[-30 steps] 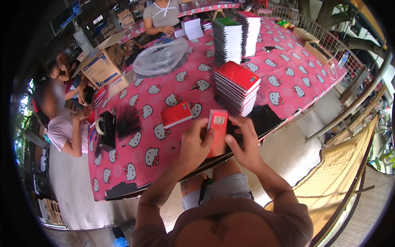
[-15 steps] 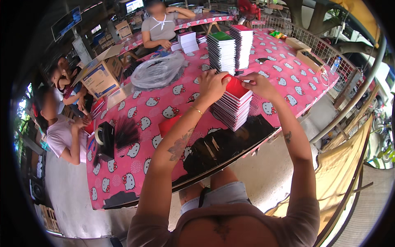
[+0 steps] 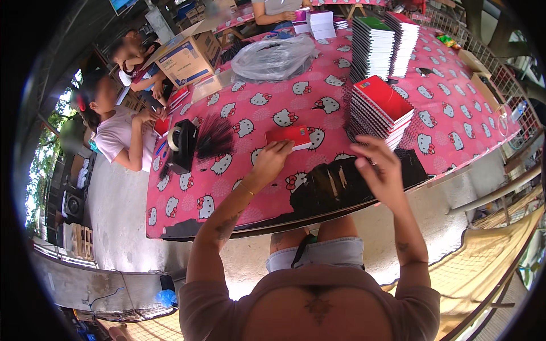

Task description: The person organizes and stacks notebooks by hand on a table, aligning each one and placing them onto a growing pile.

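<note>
A small red notebook (image 3: 291, 135) lies on the pink table covering in front of me. My left hand (image 3: 272, 163) grips its near edge, fingers closed together. To the right rises a stack of red-covered spiral notebooks (image 3: 382, 105), white page edges showing. My right hand (image 3: 380, 170) hovers just in front of that stack, fingers apart and holding nothing. The lowest part of the stack is hidden behind this hand.
Taller stacks of green (image 3: 372, 48) and red-topped notebooks (image 3: 402, 42) stand farther back. A clear plastic bag (image 3: 273, 57), an opened carton (image 3: 190, 59), a black tape dispenser (image 3: 182, 146) and black wire bindings (image 3: 215, 138) occupy the left. Other people sit around the table.
My hands have come away from the top of the red stack. The left has moved to the single notebook and taken hold of it; the right has dropped nearer. The view has shifted left.
</note>
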Available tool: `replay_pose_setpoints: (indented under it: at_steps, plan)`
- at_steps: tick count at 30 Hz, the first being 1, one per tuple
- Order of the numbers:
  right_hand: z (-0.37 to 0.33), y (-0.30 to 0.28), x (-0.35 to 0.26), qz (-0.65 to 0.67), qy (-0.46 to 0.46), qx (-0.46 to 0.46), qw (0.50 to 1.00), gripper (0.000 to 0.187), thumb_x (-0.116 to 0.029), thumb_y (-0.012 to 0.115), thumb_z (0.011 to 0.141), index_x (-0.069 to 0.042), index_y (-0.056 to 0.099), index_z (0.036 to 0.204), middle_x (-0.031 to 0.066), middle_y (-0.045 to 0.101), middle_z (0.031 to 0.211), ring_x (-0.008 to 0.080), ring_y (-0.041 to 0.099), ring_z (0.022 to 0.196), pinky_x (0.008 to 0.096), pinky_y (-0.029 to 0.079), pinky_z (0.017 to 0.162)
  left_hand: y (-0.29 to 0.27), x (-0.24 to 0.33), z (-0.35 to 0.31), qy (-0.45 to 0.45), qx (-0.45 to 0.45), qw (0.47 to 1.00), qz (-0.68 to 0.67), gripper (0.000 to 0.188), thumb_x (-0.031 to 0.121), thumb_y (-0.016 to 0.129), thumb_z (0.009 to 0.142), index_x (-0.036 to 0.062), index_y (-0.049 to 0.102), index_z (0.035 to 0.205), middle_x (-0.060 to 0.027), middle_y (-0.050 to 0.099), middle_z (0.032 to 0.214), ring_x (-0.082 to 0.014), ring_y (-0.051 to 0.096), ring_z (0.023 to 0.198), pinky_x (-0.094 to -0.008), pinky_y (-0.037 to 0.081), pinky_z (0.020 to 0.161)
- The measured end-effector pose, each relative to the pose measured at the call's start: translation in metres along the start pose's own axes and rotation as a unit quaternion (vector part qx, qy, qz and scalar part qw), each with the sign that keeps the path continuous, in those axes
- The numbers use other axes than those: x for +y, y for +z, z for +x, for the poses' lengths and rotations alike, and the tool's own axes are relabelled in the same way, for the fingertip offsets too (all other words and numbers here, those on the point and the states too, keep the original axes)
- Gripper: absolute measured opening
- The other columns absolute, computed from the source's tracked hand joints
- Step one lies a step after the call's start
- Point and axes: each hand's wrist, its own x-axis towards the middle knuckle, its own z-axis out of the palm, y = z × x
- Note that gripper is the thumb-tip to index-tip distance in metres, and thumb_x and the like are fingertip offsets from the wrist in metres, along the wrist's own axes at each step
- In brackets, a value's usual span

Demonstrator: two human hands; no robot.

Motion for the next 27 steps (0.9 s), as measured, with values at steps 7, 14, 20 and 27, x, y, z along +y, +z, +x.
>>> replay_pose_setpoints:
  at_steps: [7,14,20,27]
  plan:
    - [-0.036,0.069,0.046,0.034,0.062,-0.055,0.996,0.040,-0.006,0.071,0.086,-0.007,0.065,0.126,0.0188,0.058,0.128,0.0348,0.057,0.121,0.0394,0.045,0.101,0.014,0.016,0.001,0.026,0.027,0.999,0.035,0.029,0.007,0.063,0.086,0.0025,0.066,0.115,-0.0121,0.071,0.110,-0.0291,0.068,0.094,-0.0395,0.056,0.084]
    - [-0.040,0.080,0.031,0.044,0.115,0.049,0.991,0.050,-0.004,0.076,0.082,-0.004,0.061,0.129,0.0190,0.056,0.131,0.0349,0.055,0.124,0.0397,0.043,0.104,-0.030,0.037,0.025,-0.030,0.068,0.997,-0.028,0.028,0.007,0.064,0.081,0.0044,0.066,0.108,-0.0104,0.065,0.094,-0.0265,0.065,0.091,-0.0417,0.049,0.082]
    - [-0.068,0.087,0.058,0.069,0.149,0.013,0.986,0.030,0.003,0.077,0.079,-0.001,0.066,0.106,0.0104,0.070,0.096,0.0170,0.068,0.083,0.0275,0.053,0.074,-0.034,0.095,0.008,0.077,0.089,0.984,-0.136,0.024,0.013,0.065,0.084,0.0052,0.064,0.107,-0.0109,0.062,0.088,-0.0296,0.062,0.087,-0.0473,0.047,0.080]
    - [-0.085,0.092,0.062,0.274,0.204,0.084,0.936,0.029,0.000,0.077,0.084,-0.002,0.058,0.106,0.0062,0.067,0.096,0.0126,0.065,0.082,0.0253,0.053,0.073,-0.076,-0.160,-0.125,-0.218,-0.015,0.958,0.183,0.035,0.007,0.062,0.083,0.0058,0.065,0.118,-0.0147,0.066,0.105,-0.0339,0.061,0.102,-0.0463,0.052,0.082]
